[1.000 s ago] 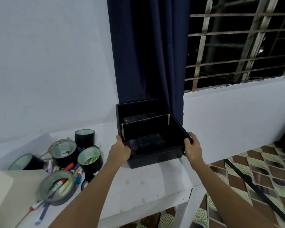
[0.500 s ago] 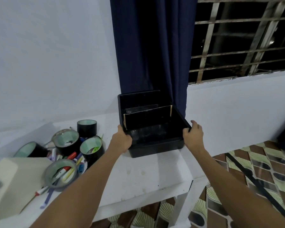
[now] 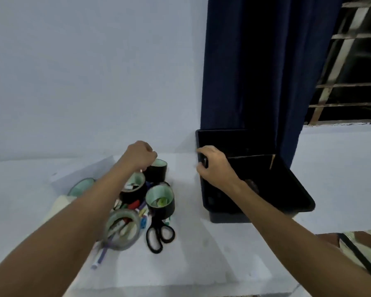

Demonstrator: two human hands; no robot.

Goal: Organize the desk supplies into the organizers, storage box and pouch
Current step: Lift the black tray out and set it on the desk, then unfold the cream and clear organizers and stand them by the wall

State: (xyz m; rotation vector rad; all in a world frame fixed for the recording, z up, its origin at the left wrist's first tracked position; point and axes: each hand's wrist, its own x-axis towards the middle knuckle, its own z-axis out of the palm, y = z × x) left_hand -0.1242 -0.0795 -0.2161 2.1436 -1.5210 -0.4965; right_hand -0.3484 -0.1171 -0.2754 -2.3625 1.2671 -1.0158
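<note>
Right grip: the right hand (image 3: 215, 166) curls its fingers over the left wall of the black storage box (image 3: 287, 189), holding the rim near the far corner.
Left grip: the left hand (image 3: 140, 156) hovers with fingers curled over the far black tape roll (image 3: 156, 169); whether it pinches the roll or merely touches it, I cannot tell.
Box: it sits at the right end of the white desk (image 3: 201, 254), open, with a divider across it; a small dark item seems to lie inside, too dim to name.
Supplies: three more tape rolls, one clear roll (image 3: 122, 231), markers and pens (image 3: 133, 205) and black scissors (image 3: 160, 235) lie heaped just left of the box, none sorted yet.
Step in hand: likely steadying the box while reaching for the first roll; the task looks barely begun.
Next move: a firm pinch on the roll's rim, lift clear of its neighbours, carry right over the box wall.
Surface: white, matte, with a pale box (image 3: 60, 205) at the left, mostly hidden by the forearm.
Room: pale wall, navy curtain (image 3: 255, 71) behind the box, barred window (image 3: 356, 71) to the right, patterned floor tiles below.
</note>
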